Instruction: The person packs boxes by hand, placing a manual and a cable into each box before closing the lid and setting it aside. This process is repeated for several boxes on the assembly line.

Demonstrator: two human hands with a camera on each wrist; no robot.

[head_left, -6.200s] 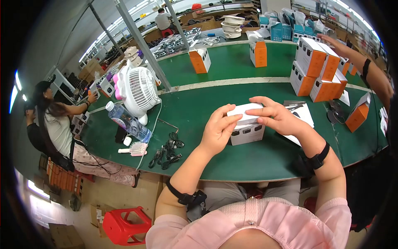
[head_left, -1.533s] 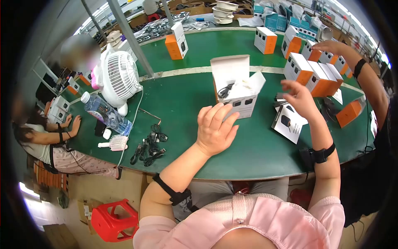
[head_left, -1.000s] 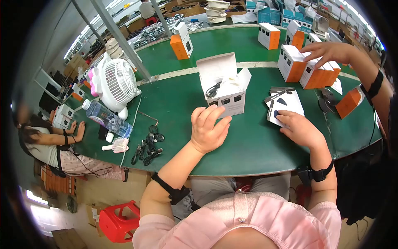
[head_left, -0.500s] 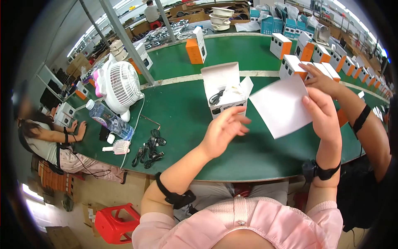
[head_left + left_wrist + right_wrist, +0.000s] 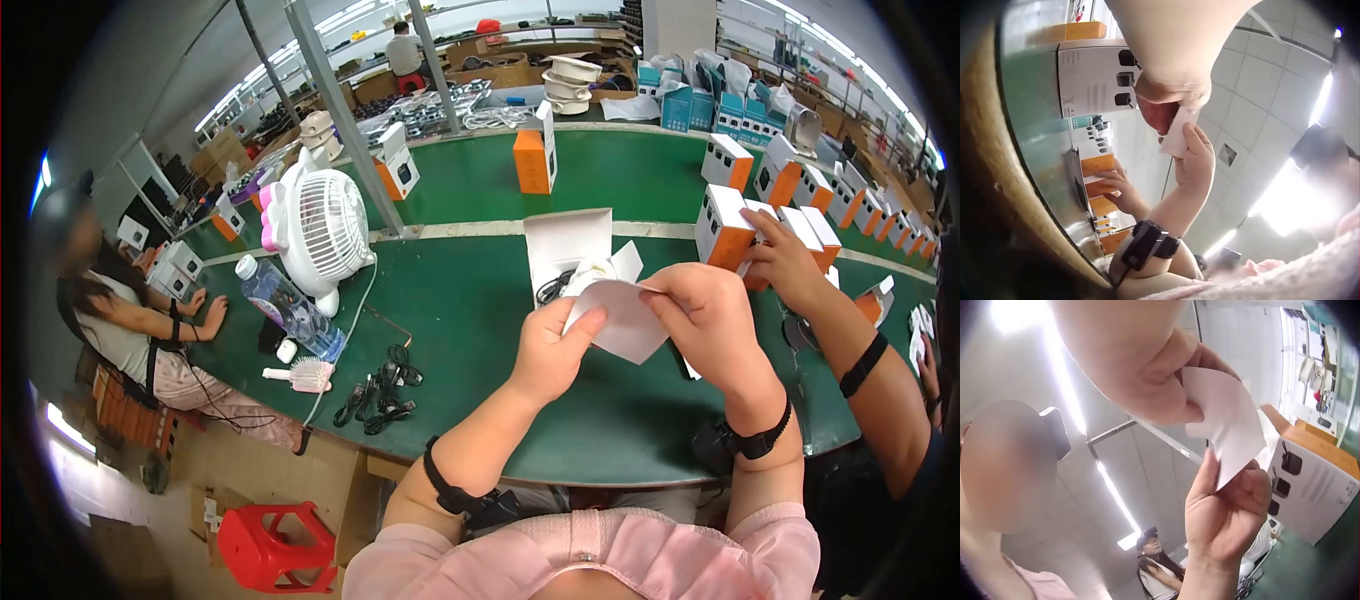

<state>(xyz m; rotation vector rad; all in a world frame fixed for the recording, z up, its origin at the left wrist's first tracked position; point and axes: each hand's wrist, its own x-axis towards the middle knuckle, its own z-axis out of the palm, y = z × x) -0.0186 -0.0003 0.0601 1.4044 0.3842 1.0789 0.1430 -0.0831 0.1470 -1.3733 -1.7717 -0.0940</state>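
Both my hands hold a white paper sheet (image 5: 632, 328) over the table, its surface bent between them. My left hand (image 5: 548, 352) pinches its left edge, thumb on top. At the upper right edge, my right hand (image 5: 712, 318) pinches it between thumb and fingers; the right wrist view shows the sheet (image 5: 1225, 419) curving between both hands. Just behind it stands a white box (image 5: 568, 238) with its lid up, a black cable (image 5: 553, 287) and white wrapping inside. Camera pictures mark the side of this box (image 5: 1094, 78). My hands partly hide its front.
Bundled black cables (image 5: 380, 392), a hairbrush (image 5: 305, 375), a water bottle (image 5: 292, 308) and a white fan (image 5: 330, 225) are on the left. On the right, another person's hand (image 5: 785, 262) touches orange-and-white boxes (image 5: 722, 228). A red stool (image 5: 275, 545) stands on the floor.
The box's lid was opened. My right hand reached to the leaflet stack, lifted a sheet and brought it left in front of the box. My left hand has now taken its other edge.
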